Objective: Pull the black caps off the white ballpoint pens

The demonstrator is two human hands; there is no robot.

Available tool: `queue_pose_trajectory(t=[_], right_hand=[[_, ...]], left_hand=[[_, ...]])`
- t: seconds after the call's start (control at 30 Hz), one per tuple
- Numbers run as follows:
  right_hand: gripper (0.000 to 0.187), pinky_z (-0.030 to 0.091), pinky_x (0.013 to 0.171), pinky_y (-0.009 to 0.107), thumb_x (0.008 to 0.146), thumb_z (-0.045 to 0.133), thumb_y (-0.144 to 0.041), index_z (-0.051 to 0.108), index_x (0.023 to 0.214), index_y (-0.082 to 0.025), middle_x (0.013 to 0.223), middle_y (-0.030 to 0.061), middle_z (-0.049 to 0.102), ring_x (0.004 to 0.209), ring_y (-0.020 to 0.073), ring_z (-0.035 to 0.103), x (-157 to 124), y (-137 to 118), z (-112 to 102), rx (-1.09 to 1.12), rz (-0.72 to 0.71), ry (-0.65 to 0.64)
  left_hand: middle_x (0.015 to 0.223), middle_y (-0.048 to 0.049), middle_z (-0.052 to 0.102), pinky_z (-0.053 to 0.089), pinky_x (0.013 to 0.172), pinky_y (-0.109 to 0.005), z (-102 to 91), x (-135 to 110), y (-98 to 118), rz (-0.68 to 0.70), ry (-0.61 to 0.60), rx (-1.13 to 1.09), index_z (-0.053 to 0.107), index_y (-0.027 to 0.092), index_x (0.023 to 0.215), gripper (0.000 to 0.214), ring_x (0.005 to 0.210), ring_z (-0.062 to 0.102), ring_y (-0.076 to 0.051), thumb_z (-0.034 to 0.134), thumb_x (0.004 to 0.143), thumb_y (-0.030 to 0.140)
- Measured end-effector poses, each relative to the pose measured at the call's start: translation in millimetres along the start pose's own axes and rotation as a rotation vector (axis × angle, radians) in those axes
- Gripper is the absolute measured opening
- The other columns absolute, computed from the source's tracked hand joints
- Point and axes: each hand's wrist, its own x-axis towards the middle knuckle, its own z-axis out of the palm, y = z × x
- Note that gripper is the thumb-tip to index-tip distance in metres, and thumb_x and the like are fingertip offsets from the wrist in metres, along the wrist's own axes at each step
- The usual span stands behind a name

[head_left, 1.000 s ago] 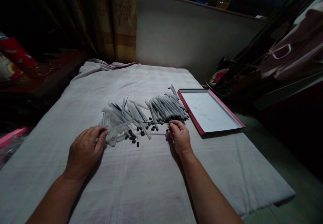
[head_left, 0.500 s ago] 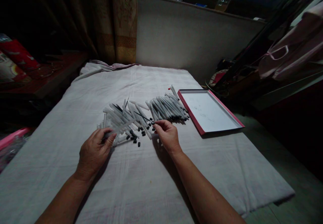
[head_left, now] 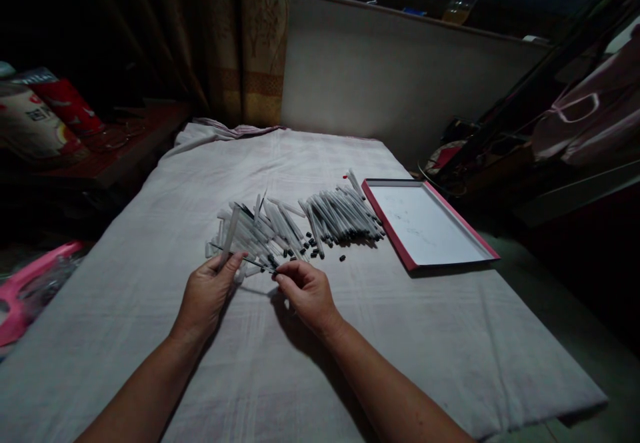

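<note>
My left hand [head_left: 205,296], thumb and fingers closed, grips a translucent pen barrel [head_left: 230,230] that points up and away. A thin dark pen refill [head_left: 256,264] lies across between the hands. Its right end is pinched in my right hand [head_left: 310,293], and its left part passes by my left thumb; whether that thumb touches it I cannot tell. Just beyond the hands lies a loose pile of translucent barrels [head_left: 283,220] with some dark refills among them. Small black plugs [head_left: 343,258] are scattered beside it. Further right is a neater heap of filled pens [head_left: 340,215].
Right of the heap stands a shallow red-rimmed box lid [head_left: 391,230] with a white inside. A white cloth [head_left: 280,363] covers the table. At the left are a pink-handled item [head_left: 30,283] and a side table with a red container [head_left: 70,103]. A patterned curtain [head_left: 263,43] hangs behind.
My right hand has come left, bringing the refill close to my left hand. The barrel in my left hand has swung from pointing right to pointing upward. The view has shifted slightly left.
</note>
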Motion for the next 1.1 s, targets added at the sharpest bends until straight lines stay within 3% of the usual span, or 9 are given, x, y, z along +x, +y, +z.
queue_pose_trajectory(t=[0.13,0.3,0.47,0.57,0.77,1.0,1.1], right_hand=[[0.012,0.051,0.06,0.028,0.071,0.069,-0.032,0.072,0.075,-0.021,0.066,0.0011,0.07,0.061,0.0162,0.062,-2.3,-1.7,3.3,-0.031,0.001,-0.01],[0.014,0.051,0.06,0.028,0.07,0.068,-0.032,0.072,0.075,-0.02,0.066,0.0011,0.071,0.06,0.0158,0.063,-3.8,-1.2,3.9,-0.014,0.006,0.014],[0.013,0.051,0.061,0.026,0.071,0.067,-0.031,0.072,0.074,-0.019,0.067,0.0022,0.072,0.06,0.0148,0.064,4.1,4.5,-12.8,-0.067,-0.017,0.145],[0.016,0.053,0.064,0.028,0.074,0.066,-0.032,0.074,0.078,-0.019,0.07,0.0035,0.074,0.064,0.017,0.067,11.0,8.4,-20.8,-0.129,-0.024,0.172],[0.023,0.057,0.082,0.037,0.077,0.065,-0.033,0.078,0.092,-0.021,0.087,0.0059,0.08,0.081,0.0229,0.073,16.1,11.3,-22.3,-0.314,-0.065,0.151],[0.025,0.057,0.077,0.034,0.085,0.056,-0.031,0.077,0.092,-0.02,0.081,0.006,0.078,0.078,0.0217,0.074,13.9,10.3,-25.0,-0.327,-0.098,0.117],[0.025,0.056,0.074,0.032,0.086,0.056,-0.033,0.077,0.092,-0.019,0.083,0.0071,0.078,0.077,0.021,0.072,9.3,3.8,-22.1,-0.348,-0.156,0.035]], left_hand=[[0.046,0.0087,0.044,0.022,0.038,-0.018,2.7,-3.5,-0.4,-0.086,0.015,-0.147,0.073,0.013,0.083,0.061,0.04,0.032,-0.004,0.086,0.05,0.063],[0.049,0.0094,0.046,0.023,0.035,-0.016,5.7,-2.3,2.0,-0.123,0.086,-0.257,0.068,0.014,0.073,0.055,0.04,0.033,-0.002,0.09,0.044,0.055],[0.049,0.0127,0.043,0.022,0.032,-0.014,5.5,4.2,6.8,-0.108,0.188,-0.4,0.063,0.015,0.069,0.054,0.037,0.028,0.0,0.093,0.038,0.048],[0.058,0.0093,0.054,0.024,0.032,-0.015,5.9,4.9,5.2,-0.102,0.181,-0.378,0.063,0.014,0.071,0.054,0.038,0.032,0.0,0.092,0.041,0.049],[0.048,0.0108,0.043,0.023,0.032,-0.016,2.8,5.0,-0.1,-0.096,0.125,-0.282,0.069,0.014,0.079,0.058,0.037,0.031,-0.002,0.089,0.046,0.056],[0.042,0.0124,0.037,0.019,0.032,-0.017,2.7,2.3,0.1,-0.103,0.081,-0.18,0.07,0.014,0.087,0.065,0.035,0.03,-0.004,0.085,0.049,0.064],[0.043,0.0113,0.039,0.019,0.033,-0.017,2.5,1.3,-2.1,-0.109,0.05,-0.144,0.07,0.014,0.087,0.068,0.036,0.031,-0.004,0.085,0.047,0.066]])
